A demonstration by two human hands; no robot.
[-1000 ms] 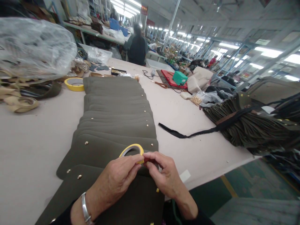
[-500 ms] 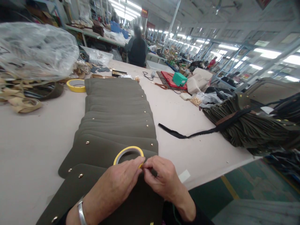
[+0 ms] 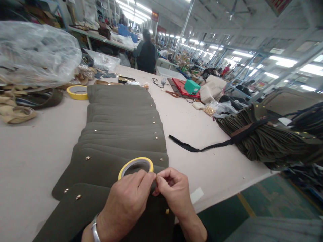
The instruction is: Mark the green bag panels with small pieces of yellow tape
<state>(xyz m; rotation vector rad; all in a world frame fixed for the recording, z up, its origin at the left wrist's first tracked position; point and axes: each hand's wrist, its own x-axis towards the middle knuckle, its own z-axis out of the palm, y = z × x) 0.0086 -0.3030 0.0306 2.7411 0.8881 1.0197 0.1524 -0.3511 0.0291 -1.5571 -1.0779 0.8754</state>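
Note:
My left hand [image 3: 130, 195] is closed round the lower side of a roll of yellow tape [image 3: 121, 170], which stands tilted above the olive-grey panels. My right hand [image 3: 175, 191] pinches thumb and forefinger together right beside my left fingertips; what lies in that pinch is too small to make out. Under both hands rests an olive-grey panel [image 3: 73, 215] with gold studs. Beyond it a row of overlapping panels [image 3: 118, 116] of the same kind runs up the table. A small yellow piece [image 3: 167, 211] shows below my right hand.
Another yellow tape roll [image 3: 78, 96] lies at the far left by a large plastic bag [image 3: 37, 53]. A black strip [image 3: 184, 144] reaches across the table [image 3: 196, 168] from a bundle of dark pieces [image 3: 272, 141] on the right. A person [image 3: 146, 55] is farther back.
The fingers of my left hand have curled more around the tape roll. My right hand still pinches beside them. The view has shifted slightly.

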